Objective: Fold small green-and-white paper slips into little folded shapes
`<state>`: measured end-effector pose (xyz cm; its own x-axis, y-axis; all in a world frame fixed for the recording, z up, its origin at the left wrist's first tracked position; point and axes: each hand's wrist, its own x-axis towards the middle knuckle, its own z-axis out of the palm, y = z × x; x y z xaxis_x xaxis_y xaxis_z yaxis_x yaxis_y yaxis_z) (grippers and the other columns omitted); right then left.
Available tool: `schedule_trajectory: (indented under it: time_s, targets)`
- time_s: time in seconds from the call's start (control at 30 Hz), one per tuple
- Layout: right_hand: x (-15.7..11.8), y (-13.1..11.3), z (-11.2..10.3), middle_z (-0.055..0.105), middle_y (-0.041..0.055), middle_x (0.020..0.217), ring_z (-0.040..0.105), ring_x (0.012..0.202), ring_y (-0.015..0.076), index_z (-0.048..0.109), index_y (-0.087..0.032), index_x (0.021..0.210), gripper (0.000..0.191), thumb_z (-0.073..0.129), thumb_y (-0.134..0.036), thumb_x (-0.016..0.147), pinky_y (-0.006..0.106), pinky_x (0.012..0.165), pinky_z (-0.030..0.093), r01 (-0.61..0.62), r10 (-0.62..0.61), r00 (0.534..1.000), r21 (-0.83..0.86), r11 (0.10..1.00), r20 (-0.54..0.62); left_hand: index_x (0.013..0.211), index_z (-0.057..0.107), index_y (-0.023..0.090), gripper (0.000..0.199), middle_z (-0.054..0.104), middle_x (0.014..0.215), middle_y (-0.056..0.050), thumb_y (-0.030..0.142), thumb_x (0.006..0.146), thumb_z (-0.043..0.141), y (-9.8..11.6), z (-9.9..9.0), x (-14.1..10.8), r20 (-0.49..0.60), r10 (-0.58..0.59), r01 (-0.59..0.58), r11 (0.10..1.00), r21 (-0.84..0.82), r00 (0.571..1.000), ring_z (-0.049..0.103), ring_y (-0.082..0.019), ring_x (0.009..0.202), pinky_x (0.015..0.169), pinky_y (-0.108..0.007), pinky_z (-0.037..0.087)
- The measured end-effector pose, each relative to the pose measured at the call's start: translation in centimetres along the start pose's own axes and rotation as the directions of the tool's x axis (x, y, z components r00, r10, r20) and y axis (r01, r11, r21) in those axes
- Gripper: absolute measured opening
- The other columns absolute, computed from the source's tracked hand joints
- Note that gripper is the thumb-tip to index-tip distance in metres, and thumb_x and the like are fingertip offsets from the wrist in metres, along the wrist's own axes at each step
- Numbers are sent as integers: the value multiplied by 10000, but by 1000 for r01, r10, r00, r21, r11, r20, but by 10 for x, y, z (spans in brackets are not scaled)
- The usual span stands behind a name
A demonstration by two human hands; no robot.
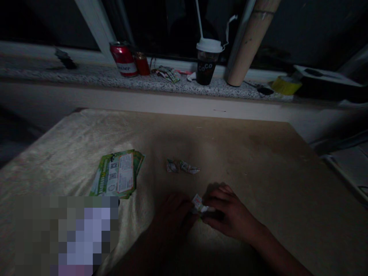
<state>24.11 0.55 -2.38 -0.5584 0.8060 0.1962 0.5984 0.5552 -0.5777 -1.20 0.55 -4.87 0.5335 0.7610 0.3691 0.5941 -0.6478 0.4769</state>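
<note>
Both hands meet low in the head view over the cloth-covered table (pixel 258 165). Between them is a small folded paper piece (pixel 197 201), white with red print and a bit of green. My left hand (pixel 176 211), in deep shadow, has its fingers closed on the paper's left side. From the right, my right hand (pixel 224 209) pinches the paper's other side with thumb and fingers. Two small folded paper pieces (pixel 172 165) (pixel 189 167) lie just beyond the hands. A stack of green printed leaflets (pixel 117 174) rests to the left.
On the speckled windowsill (pixel 184 85) stand a red can (pixel 124 59), an orange jar (pixel 142 64), a lidded dark cup (pixel 206 65) and a cardboard tube (pixel 250 42). Yellow tape (pixel 286 85) lies farther right. A pixelated patch hides the lower left.
</note>
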Motion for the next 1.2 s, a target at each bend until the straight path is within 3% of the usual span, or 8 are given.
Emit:
schedule_trajectory:
  time_s: [0.23,0.4,0.6,0.8,1.0,1.2]
  targets:
    - [0,-6,4,728,55,1002,655,957,254,762,-237,1058,79,702,-270,1019,436,910,467,78,-83,995,-90,993,-55,1073,712,210,144,744,1053,-69,208,937,761,3,-1,0,-11,-15,15,1000,12,1000,694,-275,943,855,-425,577]
    - [-1,-10,7,709,62,954,634,895,239,751,-217,1010,147,610,-215,1050,425,887,496,135,-144,988,-124,983,-64,1066,714,219,184,743,1058,-57,185,897,779,2,-2,-1,4,-15,15,1000,15,1000,693,-270,946,842,-409,579]
    - [-1,-10,10,732,70,975,647,911,256,740,-200,1068,145,598,-180,1044,441,905,521,149,-166,982,-175,973,-88,1030,720,190,84,747,1024,-74,160,964,676,1,2,-1,-30,-7,7,1000,24,1000,682,-273,916,836,-430,560]
    - [-2,-6,13,749,74,1015,662,920,249,721,-192,1085,182,556,-126,1044,439,916,523,145,-163,980,-157,977,-110,997,732,191,175,751,988,-66,141,1032,568,-1,2,1,-55,27,-26,999,27,998,677,-253,879,805,-408,567]
    - [-2,-6,13,744,73,1006,656,900,245,708,-185,1061,147,577,-122,1038,421,861,515,156,-173,978,-139,978,-113,1013,711,192,80,744,1001,-76,159,966,655,5,-2,2,-61,-11,13,1000,24,998,685,-274,890,806,-435,586]
    - [-2,-9,12,733,68,963,661,877,233,712,-182,1051,142,574,-145,1046,413,878,521,188,-207,968,-137,973,-141,1039,691,212,111,737,1015,-67,155,945,675,8,-2,2,-87,-17,19,1000,22,996,693,-265,891,801,-411,586]
